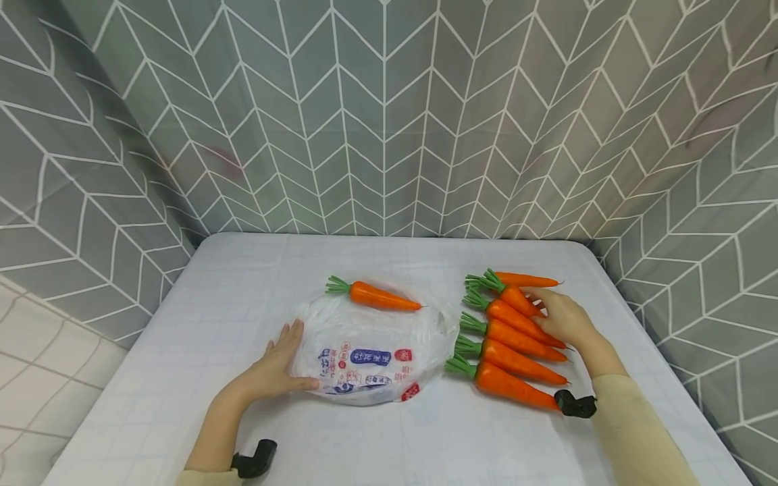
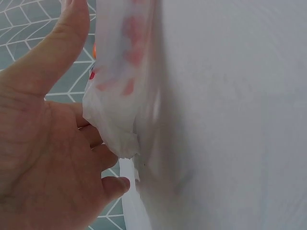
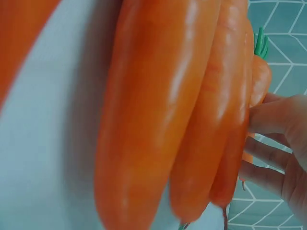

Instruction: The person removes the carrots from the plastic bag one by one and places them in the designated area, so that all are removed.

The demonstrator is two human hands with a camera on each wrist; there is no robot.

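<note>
A white plastic bag (image 1: 371, 337) with blue and red print lies flat at the table's middle. One carrot (image 1: 383, 297) with a green top rests on its far part. My left hand (image 1: 273, 364) lies at the bag's left edge, thumb and fingers spread and touching the plastic; the left wrist view shows the bag's edge beside the palm (image 2: 53, 158). On the right, several carrots (image 1: 516, 361) lie in a slanting row, green tops to the left. My right hand (image 1: 565, 317) pinches a carrot (image 1: 516, 298) near the row's far end; its fingertips are partly hidden behind carrots in the right wrist view.
The white-covered table (image 1: 401, 445) ends at a grey patterned curtain (image 1: 383, 135) behind and on both sides. One more carrot (image 1: 529, 279) lies beyond the right hand. Black wrist cameras (image 1: 574, 403) sit on both wrists, the right one over a carrot's tip.
</note>
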